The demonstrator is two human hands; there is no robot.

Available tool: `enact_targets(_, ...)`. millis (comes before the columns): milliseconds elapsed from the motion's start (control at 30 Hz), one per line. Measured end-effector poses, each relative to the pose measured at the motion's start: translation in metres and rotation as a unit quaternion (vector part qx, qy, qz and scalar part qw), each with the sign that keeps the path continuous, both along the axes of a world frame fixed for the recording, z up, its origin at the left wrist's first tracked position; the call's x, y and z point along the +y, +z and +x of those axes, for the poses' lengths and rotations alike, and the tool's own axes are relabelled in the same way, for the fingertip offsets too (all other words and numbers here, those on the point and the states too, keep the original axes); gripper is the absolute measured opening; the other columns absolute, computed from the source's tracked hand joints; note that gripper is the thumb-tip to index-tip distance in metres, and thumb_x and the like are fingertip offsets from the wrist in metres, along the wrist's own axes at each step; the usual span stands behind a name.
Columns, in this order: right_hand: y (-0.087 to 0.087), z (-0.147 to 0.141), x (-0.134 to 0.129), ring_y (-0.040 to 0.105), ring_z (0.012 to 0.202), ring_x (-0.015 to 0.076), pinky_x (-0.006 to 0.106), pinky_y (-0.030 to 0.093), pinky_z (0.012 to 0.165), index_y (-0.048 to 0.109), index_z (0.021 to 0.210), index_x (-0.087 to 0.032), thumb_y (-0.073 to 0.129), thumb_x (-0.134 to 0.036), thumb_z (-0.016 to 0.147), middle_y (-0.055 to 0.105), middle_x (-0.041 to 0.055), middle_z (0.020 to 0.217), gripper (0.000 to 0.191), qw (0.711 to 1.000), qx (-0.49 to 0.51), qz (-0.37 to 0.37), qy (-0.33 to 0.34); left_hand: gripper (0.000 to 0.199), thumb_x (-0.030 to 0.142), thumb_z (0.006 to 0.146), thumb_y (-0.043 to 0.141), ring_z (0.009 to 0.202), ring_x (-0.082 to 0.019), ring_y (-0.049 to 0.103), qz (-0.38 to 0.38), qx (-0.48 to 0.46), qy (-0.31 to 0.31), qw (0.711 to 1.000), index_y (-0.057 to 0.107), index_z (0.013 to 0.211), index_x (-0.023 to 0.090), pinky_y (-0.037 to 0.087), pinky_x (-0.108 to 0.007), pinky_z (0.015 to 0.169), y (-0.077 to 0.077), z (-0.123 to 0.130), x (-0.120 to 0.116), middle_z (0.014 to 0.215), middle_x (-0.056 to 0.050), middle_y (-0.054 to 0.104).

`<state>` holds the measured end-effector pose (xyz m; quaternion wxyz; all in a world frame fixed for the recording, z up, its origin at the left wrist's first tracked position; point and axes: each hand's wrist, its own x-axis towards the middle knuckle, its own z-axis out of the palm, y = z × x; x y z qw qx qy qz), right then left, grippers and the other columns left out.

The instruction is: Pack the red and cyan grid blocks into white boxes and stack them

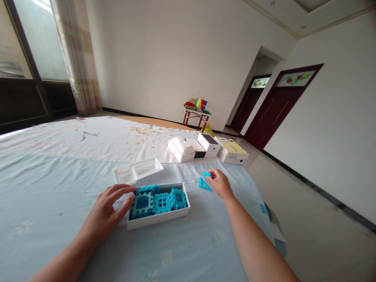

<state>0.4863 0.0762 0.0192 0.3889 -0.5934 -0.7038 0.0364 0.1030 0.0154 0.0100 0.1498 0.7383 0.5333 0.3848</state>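
A shallow white box (158, 222) holds several blue plastic building-block panels (162, 203), some with window-like openings. My left hand (107, 205) rests at the box's left end, with fingers stretched and thumb apart, touching the rim or the panels beside it. To the right of the box, my right hand (220, 183) pinches a small blue toothed block (206, 174) between thumb and fingers. Just below that block, a blue triangular block (203, 183) lies on the cloth, close to my right fingertips.
Behind the box lies a white plastic tray (148, 167). Farther back stand an open white box (179, 150), a white phone box (208, 143) and a yellow-topped box (232, 149) near the right edge of the cloth-covered table (182, 250). A small stand (196, 112) stands by the wall.
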Motion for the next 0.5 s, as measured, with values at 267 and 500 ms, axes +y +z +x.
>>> enact_targets(267,-0.0026,-0.0048,-0.0038,0.057,0.074,0.0152,0.027,0.045,0.071,0.066,0.088,-0.020,0.062,-0.031,0.073,0.061,0.0040,0.084,0.019,0.984,-0.096,-0.098,0.118,0.034,0.051,0.079,0.047,0.104,-0.021,0.051,0.006,0.002,0.001,1.000,0.062,0.099,0.028,0.038,-0.032,0.093,0.0018,0.0004,-0.0006,0.107,-0.003,0.057)
enact_targets(500,-0.0072,-0.0018,0.0004,0.054,0.092,0.0211,0.033,0.041,0.084,0.065,0.090,-0.019,0.072,-0.032,0.063,0.061,0.0060,0.091,0.030,0.987,-0.107,-0.084,0.090,0.034,0.050,0.079,0.046,0.105,-0.021,0.051,0.006,0.006,0.002,1.000,0.061,0.100,0.027,0.038,-0.033,0.093,0.0014,0.0001,-0.0010,0.107,-0.003,0.057)
